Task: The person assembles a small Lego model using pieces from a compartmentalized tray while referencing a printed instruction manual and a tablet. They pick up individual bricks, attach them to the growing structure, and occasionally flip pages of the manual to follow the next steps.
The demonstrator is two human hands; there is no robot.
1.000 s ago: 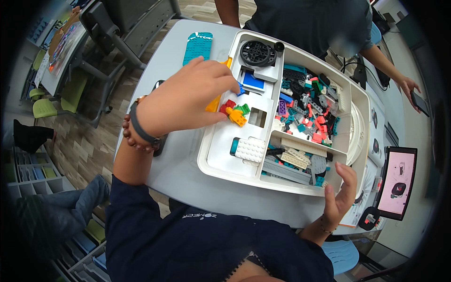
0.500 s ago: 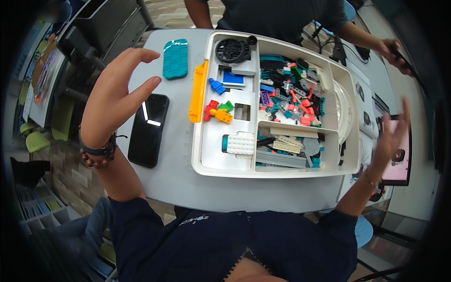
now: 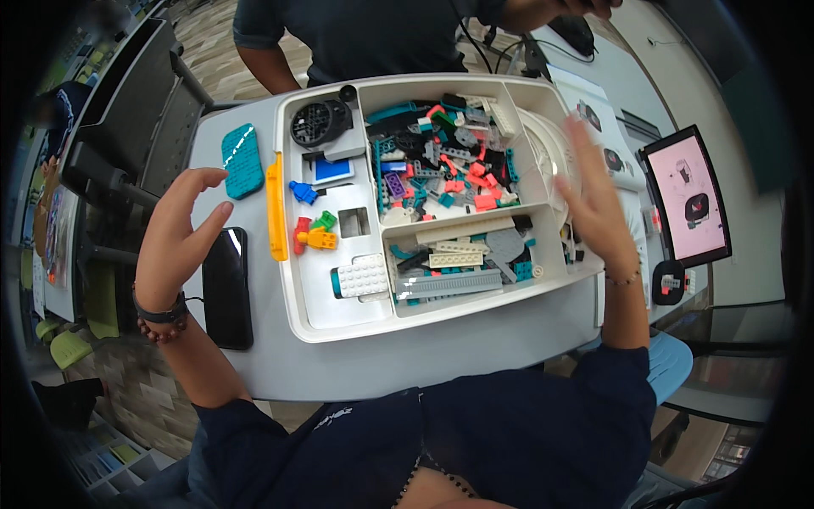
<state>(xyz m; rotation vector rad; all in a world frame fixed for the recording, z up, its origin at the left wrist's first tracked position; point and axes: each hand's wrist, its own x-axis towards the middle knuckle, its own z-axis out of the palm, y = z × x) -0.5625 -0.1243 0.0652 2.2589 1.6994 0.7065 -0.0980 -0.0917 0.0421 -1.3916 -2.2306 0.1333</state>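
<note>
My left hand [image 3: 180, 233] hovers to the left of a white sorting box, thumb and fingers apart in a curve, with nothing between them. Just below it lies a black smartphone [image 3: 227, 297], and beyond the fingertips a teal studded plate [image 3: 243, 161]. The white sorting box [image 3: 339, 327] holds building bricks in compartments. Over the box's right end, my right hand [image 3: 600, 208] is raised with its fingers stretched out, slightly blurred and holding nothing. Coral, teal and black bricks [image 3: 449, 165] fill the large compartment; grey and white plates [image 3: 458, 259] fill the lower one.
Blue [image 3: 303, 192], red and yellow toy figures lie in the left tray by a yellow handle [image 3: 276, 208]. A black wheel-like part [image 3: 318, 124] sits above them. An open booklet [image 3: 610, 144] and a screen [image 3: 688, 195] stand right. Another person [image 3: 365, 38] stands across the table.
My right hand has come in leftward to the box's right end. The head view has shifted, so the box appears further left and lower. My left hand keeps its open curve.
</note>
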